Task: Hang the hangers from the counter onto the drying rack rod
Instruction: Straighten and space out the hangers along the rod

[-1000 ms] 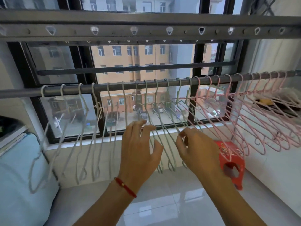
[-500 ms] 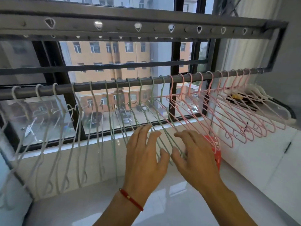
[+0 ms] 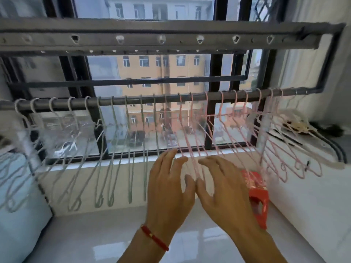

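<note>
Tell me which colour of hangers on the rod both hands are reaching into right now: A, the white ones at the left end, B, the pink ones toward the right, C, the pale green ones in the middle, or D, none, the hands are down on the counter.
B: the left hand and right hand, fingers spread, are among the pink hangers hanging from the rod.

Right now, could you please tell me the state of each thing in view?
rod: level, loaded with hangers along its length.
white hangers: hooked on the rod, left end.
green hangers: hooked on, middle.
pink hangers: hooked on, right part.
left hand: open, fingers spread by the pink hangers.
right hand: open, gripping nothing.
red stool: partly hidden by the right hand.
</note>
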### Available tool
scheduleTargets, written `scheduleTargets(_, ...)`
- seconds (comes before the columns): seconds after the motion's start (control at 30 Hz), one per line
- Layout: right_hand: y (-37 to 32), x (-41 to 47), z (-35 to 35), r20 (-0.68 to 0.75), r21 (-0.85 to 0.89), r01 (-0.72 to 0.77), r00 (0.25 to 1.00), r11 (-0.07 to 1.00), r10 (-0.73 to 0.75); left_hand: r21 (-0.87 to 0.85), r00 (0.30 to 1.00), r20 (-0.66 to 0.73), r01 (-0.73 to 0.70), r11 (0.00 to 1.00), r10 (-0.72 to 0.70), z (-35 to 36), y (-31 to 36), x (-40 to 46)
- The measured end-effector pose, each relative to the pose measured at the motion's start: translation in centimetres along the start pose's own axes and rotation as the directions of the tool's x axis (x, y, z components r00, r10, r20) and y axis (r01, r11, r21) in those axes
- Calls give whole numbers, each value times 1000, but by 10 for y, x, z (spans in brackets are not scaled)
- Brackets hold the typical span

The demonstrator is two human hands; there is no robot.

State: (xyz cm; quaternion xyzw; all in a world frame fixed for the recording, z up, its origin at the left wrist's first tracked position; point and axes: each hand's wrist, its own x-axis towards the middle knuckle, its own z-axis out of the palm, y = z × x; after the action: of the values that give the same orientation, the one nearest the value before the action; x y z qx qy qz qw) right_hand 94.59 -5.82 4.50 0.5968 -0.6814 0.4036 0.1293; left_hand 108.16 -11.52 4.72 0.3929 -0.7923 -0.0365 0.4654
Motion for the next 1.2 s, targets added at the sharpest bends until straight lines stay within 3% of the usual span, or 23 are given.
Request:
scheduleTargets(0.1,44,3,-22,-27,60,-31,999,998,33,-2,1000,-3,2,1000,-2,28,38,3)
scheduleTargets(0.23,85,7,-49,24,-18,-40,999,999,41,-17,1000,-1,0,1000,0,55,73,7)
scheduleTargets(0.37,85,9,-54,85,42,-32,996,999,28,-50,997,-56,49,998,-52,49,78,3)
scheduleTargets(0.63,-26,14,4,129,262,178,968,949,-217,34,937,-250,259,965,-243,-36,7,-27)
scheduleTargets(0.87,-128,4,59,117,248,247,952,937,-282,151,871,-393,378,913,-295,-123,-94,-48)
scheduleTargets(1.07,-209,1,119,94,143,221,967,965,-236,186,917,-258,355,916,-303,-161,-170,-64)
scheduleTargets(1.2,-241,14,141,63,27,185,980,982,-187,181,934,-58,356,917,-351,-171,-186,-59)
